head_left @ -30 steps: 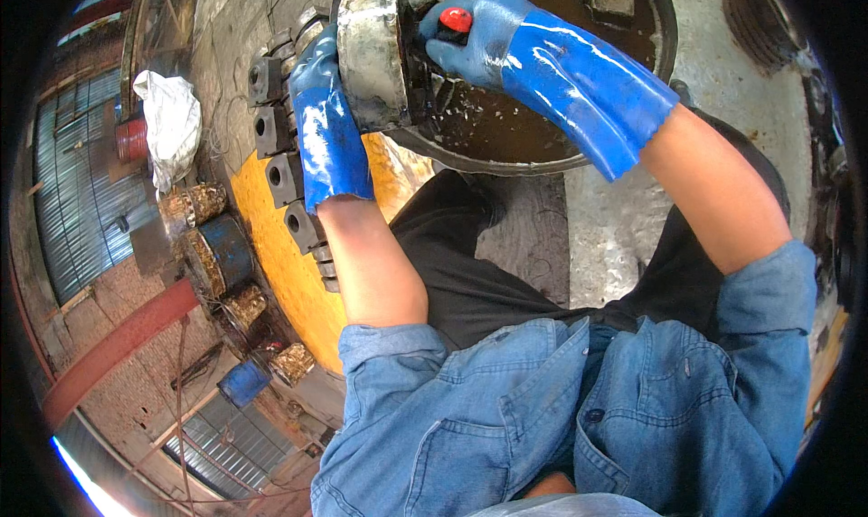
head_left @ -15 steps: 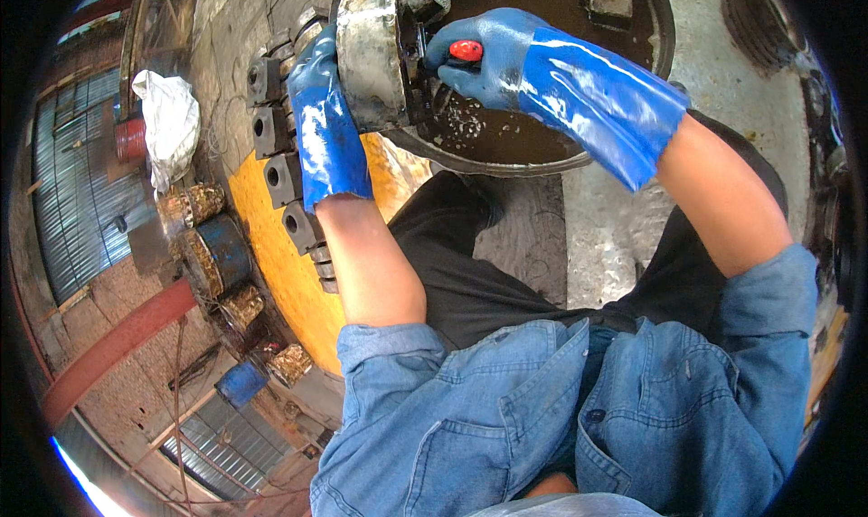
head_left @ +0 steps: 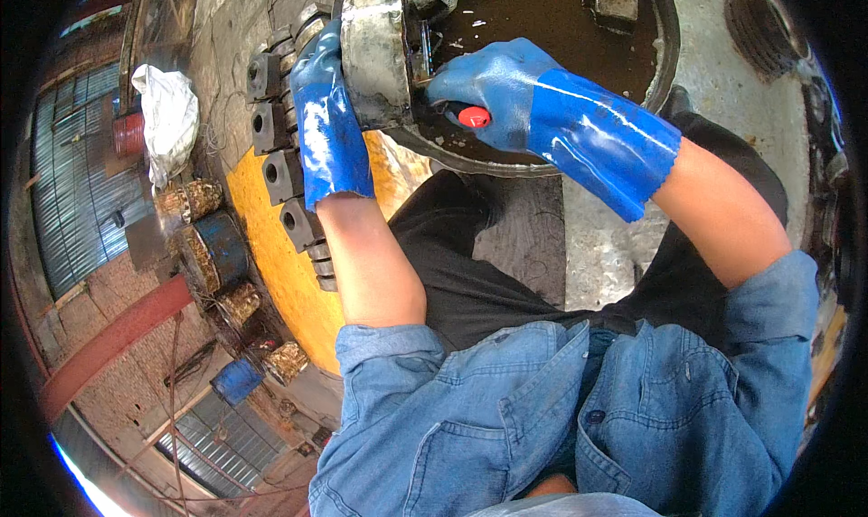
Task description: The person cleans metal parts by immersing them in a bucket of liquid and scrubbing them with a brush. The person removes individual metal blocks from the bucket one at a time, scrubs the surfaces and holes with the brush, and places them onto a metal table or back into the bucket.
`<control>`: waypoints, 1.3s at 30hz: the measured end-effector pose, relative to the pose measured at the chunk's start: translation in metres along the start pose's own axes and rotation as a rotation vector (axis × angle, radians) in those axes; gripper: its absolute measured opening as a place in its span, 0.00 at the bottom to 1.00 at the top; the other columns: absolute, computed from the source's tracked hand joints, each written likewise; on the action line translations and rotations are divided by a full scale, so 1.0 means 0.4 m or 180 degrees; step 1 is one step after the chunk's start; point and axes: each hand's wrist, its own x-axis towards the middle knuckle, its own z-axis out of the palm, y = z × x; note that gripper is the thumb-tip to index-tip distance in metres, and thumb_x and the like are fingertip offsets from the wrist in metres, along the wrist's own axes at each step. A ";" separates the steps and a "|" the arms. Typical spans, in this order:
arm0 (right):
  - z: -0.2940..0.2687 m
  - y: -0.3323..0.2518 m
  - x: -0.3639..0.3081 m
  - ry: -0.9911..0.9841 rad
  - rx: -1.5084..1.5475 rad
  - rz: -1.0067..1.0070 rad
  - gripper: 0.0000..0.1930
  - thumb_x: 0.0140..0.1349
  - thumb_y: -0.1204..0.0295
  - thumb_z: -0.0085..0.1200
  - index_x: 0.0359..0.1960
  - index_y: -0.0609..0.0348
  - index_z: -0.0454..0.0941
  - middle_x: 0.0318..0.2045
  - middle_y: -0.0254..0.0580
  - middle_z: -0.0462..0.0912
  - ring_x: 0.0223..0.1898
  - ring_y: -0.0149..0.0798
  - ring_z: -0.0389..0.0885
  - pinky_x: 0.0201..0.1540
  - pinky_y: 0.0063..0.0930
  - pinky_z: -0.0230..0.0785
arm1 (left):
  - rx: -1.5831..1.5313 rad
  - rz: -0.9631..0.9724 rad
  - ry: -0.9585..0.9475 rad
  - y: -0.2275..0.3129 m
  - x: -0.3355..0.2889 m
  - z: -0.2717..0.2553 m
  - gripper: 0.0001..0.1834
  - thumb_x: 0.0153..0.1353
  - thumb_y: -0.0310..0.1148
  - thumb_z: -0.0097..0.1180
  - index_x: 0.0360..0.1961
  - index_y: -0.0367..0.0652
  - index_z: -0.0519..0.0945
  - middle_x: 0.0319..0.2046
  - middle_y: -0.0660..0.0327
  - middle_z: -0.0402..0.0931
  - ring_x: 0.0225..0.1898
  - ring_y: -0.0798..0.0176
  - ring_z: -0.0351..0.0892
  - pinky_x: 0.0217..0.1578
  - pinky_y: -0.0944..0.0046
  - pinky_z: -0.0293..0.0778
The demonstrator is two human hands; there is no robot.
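A thick, short metal cylinder point(head_left: 378, 57), grey and wet, is tipped on its side over the near left rim of a round basin point(head_left: 671, 37) of dark brown liquid. My left hand point(head_left: 316, 65), in a blue rubber glove, grips the cylinder's left side, its fingers partly hidden behind it. In its blue glove, my right hand point(head_left: 493, 90) is closed round a tool with a red handle end point(head_left: 474, 117). The tool's working end points at the cylinder's open right face, and its kind is hidden by the fingers.
Beside my left forearm stands a row of dark metal blocks with holes point(head_left: 282, 178) along a yellow surface point(head_left: 262, 227). A rectangular block point(head_left: 615, 0) sits in the basin. Stacked dark rings point(head_left: 764, 24) stand far right. A white sack point(head_left: 168, 123) and several drums point(head_left: 215, 253) lie left.
My right hand has moved down, toward me, along the cylinder's open face, and the red handle has come down with it. The left hand keeps its hold, and the cylinder has shifted only slightly.
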 end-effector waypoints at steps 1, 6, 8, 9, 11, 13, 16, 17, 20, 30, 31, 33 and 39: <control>0.000 0.003 -0.005 0.0056 -0.0057 -0.0061 0.24 0.55 0.73 0.71 0.56 0.47 0.85 0.50 0.45 0.89 0.51 0.52 0.89 0.54 0.46 0.84 | 0.0004 -0.0002 0.0006 -0.001 0.000 -0.001 0.21 0.78 0.38 0.46 0.53 0.33 0.85 0.47 0.60 0.85 0.45 0.63 0.81 0.52 0.61 0.76; 0.025 -0.021 -0.021 -0.0029 -0.0693 -0.0217 0.27 0.56 0.70 0.71 0.59 0.46 0.80 0.51 0.43 0.85 0.47 0.49 0.90 0.46 0.44 0.85 | -0.0027 -0.0051 -0.0005 -0.006 0.012 0.002 0.21 0.78 0.38 0.46 0.53 0.33 0.85 0.47 0.59 0.85 0.45 0.63 0.81 0.52 0.61 0.76; 0.035 -0.004 -0.019 0.0159 -0.0811 -0.0246 0.27 0.56 0.70 0.70 0.59 0.47 0.80 0.52 0.43 0.85 0.47 0.49 0.90 0.45 0.44 0.85 | -0.0026 -0.0056 -0.0001 -0.006 0.014 0.002 0.21 0.78 0.38 0.46 0.53 0.33 0.85 0.47 0.59 0.85 0.45 0.63 0.81 0.52 0.61 0.76; 0.036 0.001 -0.019 0.0254 -0.0870 -0.0262 0.26 0.56 0.70 0.70 0.59 0.47 0.80 0.52 0.44 0.85 0.47 0.48 0.90 0.44 0.44 0.85 | -0.0028 -0.0057 0.0001 -0.006 0.014 0.001 0.21 0.78 0.38 0.46 0.53 0.33 0.85 0.47 0.59 0.85 0.45 0.63 0.81 0.52 0.61 0.76; 0.037 0.000 -0.015 0.0227 -0.0979 -0.0302 0.23 0.58 0.69 0.68 0.57 0.49 0.80 0.52 0.46 0.85 0.45 0.47 0.90 0.43 0.44 0.85 | -0.0036 -0.0072 0.0000 -0.008 0.017 0.001 0.21 0.78 0.38 0.46 0.53 0.33 0.85 0.47 0.59 0.85 0.45 0.63 0.81 0.52 0.61 0.76; 0.044 -0.018 -0.019 0.0242 -0.1167 -0.0435 0.23 0.59 0.69 0.68 0.57 0.50 0.81 0.51 0.46 0.85 0.43 0.46 0.91 0.42 0.43 0.85 | -0.0035 -0.0091 0.0002 -0.011 0.020 -0.004 0.21 0.78 0.38 0.46 0.53 0.33 0.85 0.47 0.59 0.85 0.45 0.63 0.81 0.52 0.61 0.76; 0.054 -0.002 -0.025 0.0543 -0.1301 -0.0574 0.21 0.59 0.70 0.66 0.56 0.52 0.82 0.48 0.46 0.86 0.43 0.43 0.91 0.40 0.38 0.85 | -0.0043 -0.0100 0.0006 -0.009 0.019 -0.004 0.21 0.78 0.38 0.46 0.53 0.33 0.85 0.47 0.59 0.85 0.45 0.63 0.81 0.53 0.61 0.76; 0.056 0.011 -0.023 0.0645 -0.1319 -0.0593 0.21 0.59 0.70 0.66 0.56 0.52 0.83 0.48 0.46 0.86 0.43 0.42 0.91 0.40 0.37 0.85 | -0.0043 -0.0102 -0.0001 -0.010 0.020 -0.002 0.21 0.78 0.38 0.46 0.53 0.33 0.85 0.47 0.59 0.85 0.45 0.63 0.81 0.53 0.61 0.76; 0.055 0.027 -0.021 0.0822 -0.1415 -0.0449 0.21 0.59 0.71 0.68 0.55 0.54 0.83 0.50 0.45 0.87 0.43 0.43 0.92 0.40 0.36 0.86 | -0.0059 -0.0130 -0.0007 -0.013 0.023 0.000 0.21 0.78 0.37 0.46 0.53 0.33 0.85 0.47 0.59 0.85 0.46 0.63 0.81 0.53 0.61 0.76; 0.056 0.039 -0.017 0.0763 -0.1801 -0.0290 0.19 0.57 0.70 0.67 0.51 0.55 0.85 0.44 0.45 0.87 0.39 0.40 0.92 0.36 0.33 0.84 | -0.0101 -0.0203 0.0043 -0.019 0.036 -0.002 0.20 0.78 0.37 0.46 0.53 0.33 0.85 0.48 0.59 0.85 0.46 0.63 0.81 0.53 0.61 0.76; 0.049 0.018 -0.020 0.0746 -0.1847 -0.0332 0.18 0.57 0.70 0.67 0.51 0.55 0.85 0.45 0.46 0.87 0.39 0.40 0.92 0.36 0.34 0.83 | -0.0113 -0.0208 0.0053 -0.021 0.037 -0.003 0.20 0.78 0.37 0.46 0.53 0.33 0.85 0.48 0.59 0.85 0.46 0.63 0.81 0.53 0.61 0.76; 0.053 -0.007 -0.025 0.0991 -0.1531 -0.0629 0.18 0.57 0.70 0.67 0.50 0.55 0.85 0.47 0.46 0.87 0.38 0.41 0.91 0.37 0.35 0.83 | -0.0111 -0.0215 0.0064 -0.018 0.040 0.001 0.20 0.78 0.37 0.46 0.53 0.33 0.85 0.48 0.59 0.85 0.46 0.63 0.81 0.53 0.61 0.76; 0.081 0.032 -0.022 0.1129 -0.1642 -0.0714 0.19 0.57 0.70 0.67 0.51 0.53 0.85 0.50 0.47 0.86 0.39 0.40 0.91 0.37 0.34 0.83 | -0.0169 -0.0311 0.0121 -0.017 0.042 0.012 0.20 0.78 0.36 0.46 0.53 0.33 0.85 0.48 0.59 0.85 0.46 0.63 0.81 0.53 0.61 0.76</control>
